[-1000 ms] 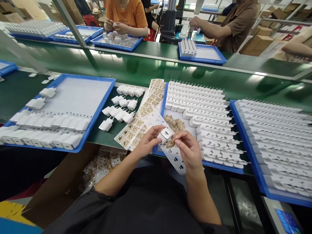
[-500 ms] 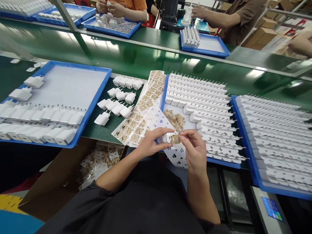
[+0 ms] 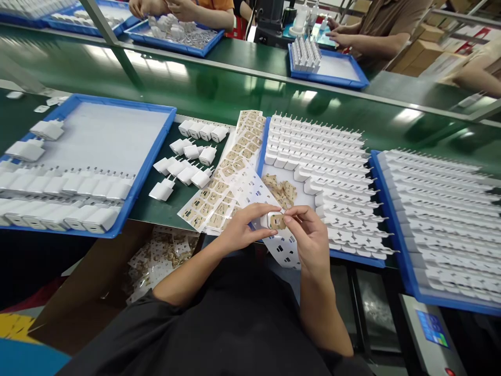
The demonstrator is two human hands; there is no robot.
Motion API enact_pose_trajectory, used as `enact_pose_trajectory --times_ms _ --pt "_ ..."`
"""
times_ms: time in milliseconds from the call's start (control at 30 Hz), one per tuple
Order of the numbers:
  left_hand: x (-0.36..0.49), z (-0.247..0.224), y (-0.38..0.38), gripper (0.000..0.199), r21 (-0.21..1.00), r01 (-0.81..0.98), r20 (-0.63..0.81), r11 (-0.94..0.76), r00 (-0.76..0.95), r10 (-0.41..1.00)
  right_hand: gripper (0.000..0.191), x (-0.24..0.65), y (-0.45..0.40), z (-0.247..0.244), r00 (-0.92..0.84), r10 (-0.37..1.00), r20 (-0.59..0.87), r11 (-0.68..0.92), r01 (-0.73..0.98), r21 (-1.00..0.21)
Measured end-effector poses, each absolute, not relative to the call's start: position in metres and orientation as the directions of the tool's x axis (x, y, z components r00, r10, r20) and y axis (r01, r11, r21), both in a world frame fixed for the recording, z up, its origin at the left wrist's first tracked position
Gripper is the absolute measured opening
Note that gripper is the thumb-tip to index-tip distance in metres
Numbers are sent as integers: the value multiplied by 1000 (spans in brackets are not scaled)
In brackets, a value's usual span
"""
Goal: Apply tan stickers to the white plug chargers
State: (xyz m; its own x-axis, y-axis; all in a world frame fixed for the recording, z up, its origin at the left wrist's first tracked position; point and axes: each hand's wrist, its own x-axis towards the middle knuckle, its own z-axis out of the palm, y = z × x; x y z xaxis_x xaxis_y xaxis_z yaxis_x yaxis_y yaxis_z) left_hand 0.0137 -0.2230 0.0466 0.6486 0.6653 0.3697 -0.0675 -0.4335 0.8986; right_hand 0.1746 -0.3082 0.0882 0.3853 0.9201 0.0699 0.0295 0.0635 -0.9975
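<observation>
Between thumb and fingers, my left hand (image 3: 243, 228) grips a white plug charger (image 3: 266, 220), its port end turned to the right. My right hand (image 3: 309, 235) pinches a small tan sticker (image 3: 278, 220) by its right edge. The sticker lies against the charger's port face; I cannot tell how much of it touches. Beneath both hands hangs a white backing sheet with cut-outs (image 3: 284, 251). Tan sticker sheets (image 3: 219, 201) lie left of it, and a pile of loose tan pieces (image 3: 281, 189) sits in the blue tray (image 3: 261, 151) just beyond.
Rows of white chargers (image 3: 321, 141) fill much of that tray. Another full blue tray (image 3: 407, 261) stands at right, and a partly filled one (image 3: 156, 151) at left. Several loose chargers (image 3: 188, 172) lie between. Co-workers' hands (image 3: 180, 9) are across the green bench.
The sticker in my right hand has moved left, from beside the charger onto its port face. My left hand keeps its hold. The view has shifted slightly.
</observation>
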Motion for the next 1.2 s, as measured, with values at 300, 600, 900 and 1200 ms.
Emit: enact_pose_trajectory --times_ms 300,600,900,1200 --pt "14 48 -223 47 901 -70 368 -429 649 667 2 172 -307 88 395 917 63 46 52 -998" --pt "14 45 -223 46 904 -66 364 -423 638 678 5 171 -306 88 413 910 35 15 52 -999" --pt "15 46 -224 45 884 -82 406 -461 625 667 10 166 -307 90 444 893 74 25 116 -993" --pt "16 46 -223 45 881 -72 405 -467 622 670 9 162 -308 86 486 861 151 32 245 -969"
